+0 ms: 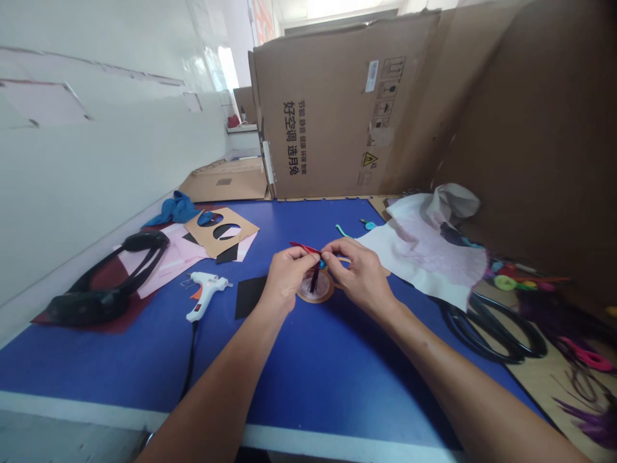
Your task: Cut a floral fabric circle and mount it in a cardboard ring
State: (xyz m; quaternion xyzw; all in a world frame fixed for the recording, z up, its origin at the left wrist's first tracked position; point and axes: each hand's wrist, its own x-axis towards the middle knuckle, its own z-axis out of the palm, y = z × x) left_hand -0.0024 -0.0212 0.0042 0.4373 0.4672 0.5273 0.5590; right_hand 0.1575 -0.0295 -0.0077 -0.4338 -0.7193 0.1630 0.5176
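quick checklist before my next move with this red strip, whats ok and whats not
1. Red strip held: ok, pinched by the left hand, with the right hand beside it.
2. Dark tuft clear of the roll of tape: cannot tell.
3. Glue gun upright: not ok, lying on its side.
4. Glue gun hot: cannot tell.
5. Scissors within reach: ok, lying to the right.
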